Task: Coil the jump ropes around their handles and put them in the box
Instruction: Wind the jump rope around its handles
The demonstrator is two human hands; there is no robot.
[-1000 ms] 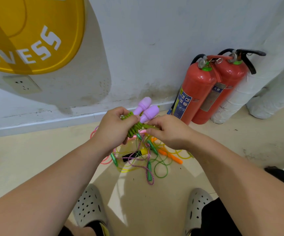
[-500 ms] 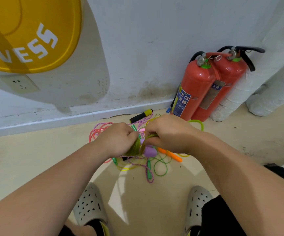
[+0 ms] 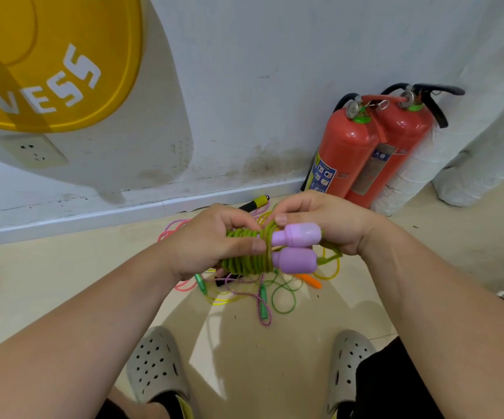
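Above the beige floor, at the middle of the view, two smooth lilac plastic jump-rope handles (image 3: 300, 247) lie side by side, their bulbous rounded ends pointing to three o'clock. A thin olive-green rubbery rope (image 3: 244, 263) is wound round their narrow shafts in tight, ribbed turns, forming a fat coil at nine o'clock of the bulbs.

The left hand (image 3: 211, 240) grasps that coil. Its fingers curl over the top and its thumb presses flat on the last turns, just beside the handles' necks. The right hand (image 3: 332, 225) comes in from three o'clock, behind the bulbs. Its thumb tip and a curled finger pinch a loose loop of the same rope at twelve o'clock of the coil's end. A free green length trails under its palm at four o'clock. Both forearms are bare and reach in from the lower corners.

At six o'clock of the hands, on the floor, lies a tangled heap of thin glossy ropes (image 3: 262, 297) in pink, yellow, green and speckled purple. Slim green handles and one orange handle (image 3: 311, 281) lie among them. A black-and-yellow handle (image 3: 255, 204) peeks out at twelve o'clock, near the white skirting. Two red metal fire extinguishers (image 3: 347, 152) stand against the wall at two o'clock. Two grey perforated foam clogs (image 3: 157, 364) sit at the lower edge.
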